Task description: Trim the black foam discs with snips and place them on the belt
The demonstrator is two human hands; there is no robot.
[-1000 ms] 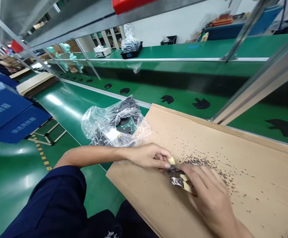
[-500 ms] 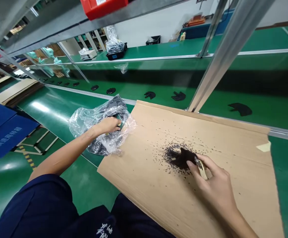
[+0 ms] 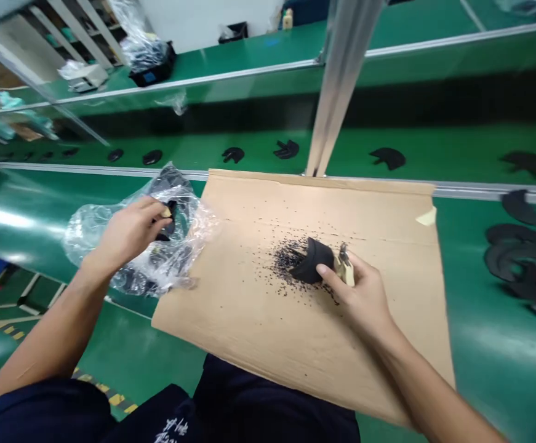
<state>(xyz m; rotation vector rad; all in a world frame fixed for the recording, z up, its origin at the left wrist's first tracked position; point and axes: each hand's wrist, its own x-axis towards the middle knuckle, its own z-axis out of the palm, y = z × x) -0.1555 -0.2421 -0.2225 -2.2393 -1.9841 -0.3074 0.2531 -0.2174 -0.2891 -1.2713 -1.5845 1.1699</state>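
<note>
**A:** Head view, nearest first. What is under your hands?

**B:** A cardboard sheet (image 3: 272, 344) lies across my lap and carries on past both hands.

**A:** And your right hand?

**B:** My right hand (image 3: 362, 295) is closed on a curved black part (image 3: 311, 261), with my forefinger laid along its edge. The part sits on the cardboard just left of my knuckles, in a scatter of black crumbs (image 3: 282, 266). A small pale tool (image 3: 345, 271) is tucked between my fingers on the far side.

**A:** The left?

**B:** My left hand (image 3: 127, 234) is off the cardboard's left edge. Its thumb and fingers are pinched together on a dark piece (image 3: 170, 223) at the mouth of a crumpled clear plastic bag (image 3: 87, 227). I can't tell whether the film lies between my fingers and the piece.

**A:** Farther out?

**B:** Well to the right of my right hand there is a pile of black parts (image 3: 521, 258). Beyond both hands the green conveyor belt (image 3: 258, 138) carries single black cut-outs (image 3: 389, 157). A metal post (image 3: 336, 80) rises from its rail, and a black tray (image 3: 152, 64) sits far off, beyond my left hand.
</note>
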